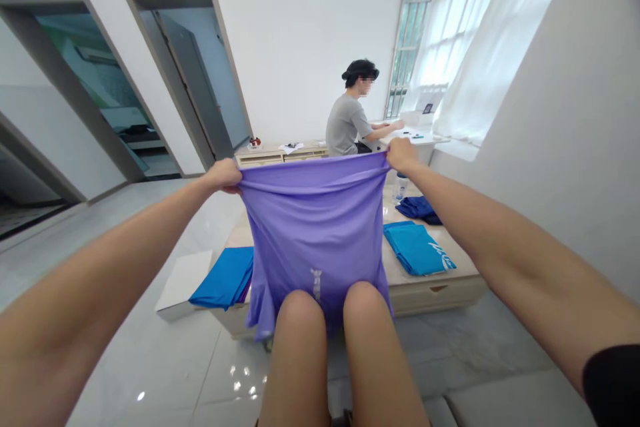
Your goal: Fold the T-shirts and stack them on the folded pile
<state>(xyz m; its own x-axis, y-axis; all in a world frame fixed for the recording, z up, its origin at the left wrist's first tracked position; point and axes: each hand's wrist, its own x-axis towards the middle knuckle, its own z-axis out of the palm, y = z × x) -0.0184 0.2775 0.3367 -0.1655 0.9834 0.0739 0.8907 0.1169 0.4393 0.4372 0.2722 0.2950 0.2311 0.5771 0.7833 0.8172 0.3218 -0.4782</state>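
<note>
Standing on glossy floor tiles (175,367), a low pale table (240,235) carries a folded bright-blue cloth (225,273) at its left end and, at right, a folded blue garment with white lettering (415,248), a navy garment (419,209) and a bottle (401,188). Stretched between the left hand (225,175) and the right hand (401,155), fingers closed on its upper corners, a purple garment (317,227) hangs before the table, hiding its middle, with knees (300,313) in front. Open floor lies leftward past a white box (185,280); beyond, a person in grey (344,125) sits by the window (417,20).
</note>
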